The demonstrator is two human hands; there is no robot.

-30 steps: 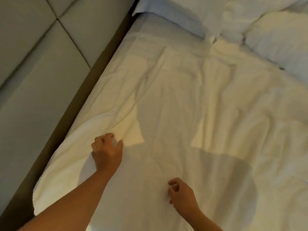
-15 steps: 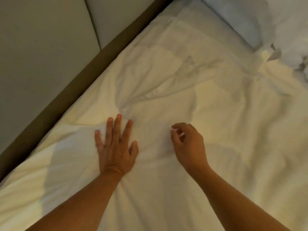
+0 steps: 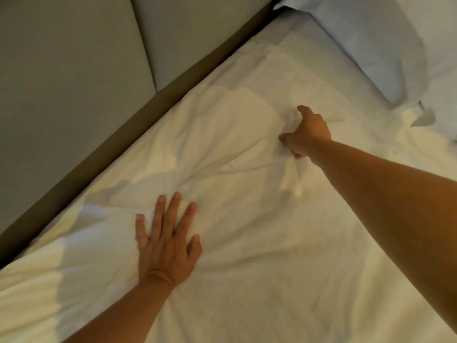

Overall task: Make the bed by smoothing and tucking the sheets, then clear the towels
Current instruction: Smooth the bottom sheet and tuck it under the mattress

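Near the bottom of the view, the left hand (image 3: 168, 246) lies flat on the white sheet (image 3: 259, 243), palm down, fingers straight and spread, pressing the cloth. The sheet covers the whole bed surface from the near edge up to the pillows, and it is creased (folds fan out from the left hand toward the bed's side edge). Further up, the right arm stretches across from the right, and the right hand (image 3: 305, 133) has its fingers curled into a bunched ridge of the sheet, gripping it; exact finger placement is partly hidden by the cloth. The 2 hands are well apart. Along the left edge of the bed runs a dark brown strip (image 3: 123, 134), with grey padded wall panels (image 3: 74, 70) beyond it. At the top right lies a white pillow (image 3: 371, 40), touching the sheet's far end.
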